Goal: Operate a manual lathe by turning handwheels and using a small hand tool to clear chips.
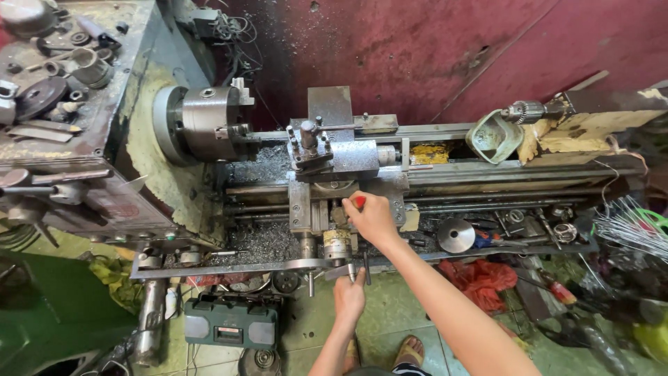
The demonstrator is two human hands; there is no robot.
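Gripping a red-handled tool [359,201] with the right hand [374,218], fingers curled shut around it, over the lathe carriage [346,186] just below the tool post [309,146]. Holding the crank handle [350,271] of the graduated handwheel [337,245] at the front of the apron with the left hand [349,298], fingers closed on it. Sitting well left of the carriage: the three-jaw chuck [200,124], with a short dark workpiece [236,130] poking from its jaws, near but apparently apart from the tool post. Lying thick under the chuck and in the tray [261,240]: grey metal chips. Resting at the far right end of the bed: a drill chuck [523,111] and a worn green bowl [494,136]; below it, loose fittings and a round steel disc [456,235]. For doing this well, as a judgement only: turning the crank slowly and evenly, keeping eyes on the gap between cutter and workpiece, keeping the right forearm and any loose cloth away from the chuck, steadying the red-handled tool rather than forcing it, and standing clear of the chips around the sandalled feet [408,351].
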